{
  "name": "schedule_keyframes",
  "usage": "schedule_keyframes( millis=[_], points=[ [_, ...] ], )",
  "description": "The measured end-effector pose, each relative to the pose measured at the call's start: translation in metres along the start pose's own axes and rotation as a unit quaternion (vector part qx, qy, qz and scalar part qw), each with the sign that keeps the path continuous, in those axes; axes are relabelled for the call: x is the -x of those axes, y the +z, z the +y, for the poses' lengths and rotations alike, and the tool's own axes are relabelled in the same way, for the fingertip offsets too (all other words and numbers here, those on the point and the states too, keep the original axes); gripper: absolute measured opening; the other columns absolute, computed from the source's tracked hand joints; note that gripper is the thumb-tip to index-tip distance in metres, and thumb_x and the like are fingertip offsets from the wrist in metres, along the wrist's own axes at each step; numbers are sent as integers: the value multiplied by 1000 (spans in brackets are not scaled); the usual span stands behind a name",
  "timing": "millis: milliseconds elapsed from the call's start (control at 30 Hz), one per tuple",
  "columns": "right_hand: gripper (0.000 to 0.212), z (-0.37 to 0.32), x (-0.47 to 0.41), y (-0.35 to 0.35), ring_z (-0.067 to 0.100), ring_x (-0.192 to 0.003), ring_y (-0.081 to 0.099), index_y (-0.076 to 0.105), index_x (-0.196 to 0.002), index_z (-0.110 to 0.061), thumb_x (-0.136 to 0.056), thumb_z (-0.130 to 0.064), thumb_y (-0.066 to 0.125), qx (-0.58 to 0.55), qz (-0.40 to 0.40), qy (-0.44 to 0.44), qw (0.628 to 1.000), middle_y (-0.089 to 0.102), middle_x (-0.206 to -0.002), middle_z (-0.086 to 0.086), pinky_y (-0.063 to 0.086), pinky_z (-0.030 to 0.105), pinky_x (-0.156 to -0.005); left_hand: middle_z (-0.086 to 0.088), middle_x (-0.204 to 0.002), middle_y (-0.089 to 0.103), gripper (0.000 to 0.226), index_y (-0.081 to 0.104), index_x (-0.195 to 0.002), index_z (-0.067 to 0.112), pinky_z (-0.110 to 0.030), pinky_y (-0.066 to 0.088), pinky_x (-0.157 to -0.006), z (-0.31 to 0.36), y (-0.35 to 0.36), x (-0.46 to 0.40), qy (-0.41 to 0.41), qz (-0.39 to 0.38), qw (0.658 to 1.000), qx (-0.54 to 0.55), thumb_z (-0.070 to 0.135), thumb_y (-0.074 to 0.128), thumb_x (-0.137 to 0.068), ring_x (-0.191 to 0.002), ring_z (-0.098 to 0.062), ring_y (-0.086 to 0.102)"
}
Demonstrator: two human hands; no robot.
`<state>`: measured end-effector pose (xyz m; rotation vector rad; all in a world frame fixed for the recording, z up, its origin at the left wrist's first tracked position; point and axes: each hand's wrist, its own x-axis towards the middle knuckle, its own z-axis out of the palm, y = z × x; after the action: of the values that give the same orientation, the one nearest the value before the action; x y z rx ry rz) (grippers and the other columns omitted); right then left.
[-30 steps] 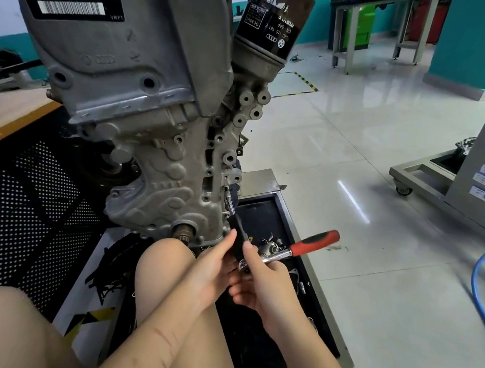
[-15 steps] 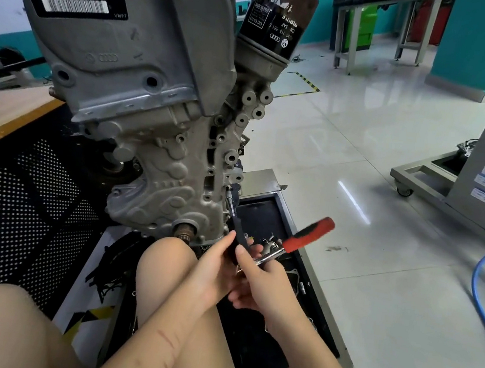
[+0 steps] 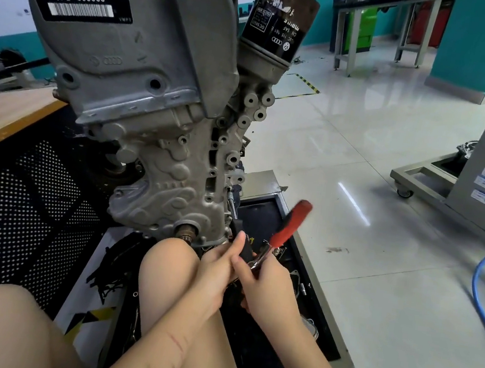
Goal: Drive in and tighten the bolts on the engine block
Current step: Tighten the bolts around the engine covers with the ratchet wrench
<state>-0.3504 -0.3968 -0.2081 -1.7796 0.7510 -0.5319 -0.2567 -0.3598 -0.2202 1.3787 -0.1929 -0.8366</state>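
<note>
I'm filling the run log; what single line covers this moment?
step: tightening bolt | left hand: steadies extension bar | right hand: holds ratchet near its head | engine block: upright

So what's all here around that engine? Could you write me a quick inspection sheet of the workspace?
Surface: glossy tiled floor; black tray below the engine.
Job's things: engine block, label CFB 666660; oil filter on top; red-handled ratchet on an extension reaching the block's right edge.
Clutter: small metal parts in the tray, too small to name.
Hands: left hand grips the extension; right hand holds the ratchet by its head.
Cables: blue hose on the floor, right.
Surroundings: wooden bench left, wheeled stand right, metal table behind.
</note>
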Motion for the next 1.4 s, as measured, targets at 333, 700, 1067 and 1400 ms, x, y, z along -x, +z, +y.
schedule_keyframes(
  millis=[333,700,1067,1400],
  points=[
    [29,-8,0,1,12,-37,52,57,-76,-9,-94,-33,52,-396,-59,192,896,57,-51,7,44,18,-38,-6,-58,67,52,64,-82,9,-9,28,-28,9,-1,5,-90,-45,994,41,50,36,-93,-24,-10,42],
    [39,-8,0,1,12,-37,52,60,-74,-2,-94,-35,50,-421,-45,205,882,57,-48,7,44,18,-38,2,-36,47,35,56,-84,6,-11,26,-28,6,-2,2,-86,-34,996,8,39,48,-91,-24,-7,36],
    [30,-4,0,2,17,-44,56,56,-84,-4,-91,-33,56,-190,3,79,979,60,-58,7,49,27,-43,1,-45,58,34,59,-70,11,-16,35,-31,5,0,5,-43,-9,999,17,37,52,-90,-34,-11,52],
    [40,-10,0,-2,9,-33,51,59,-73,-1,-93,-35,51,-510,-53,260,818,58,-46,8,44,15,-36,5,-34,32,33,51,-68,12,-11,25,-27,7,1,6,-92,-27,995,19,38,55,-88,-23,-6,29]
  ],
)
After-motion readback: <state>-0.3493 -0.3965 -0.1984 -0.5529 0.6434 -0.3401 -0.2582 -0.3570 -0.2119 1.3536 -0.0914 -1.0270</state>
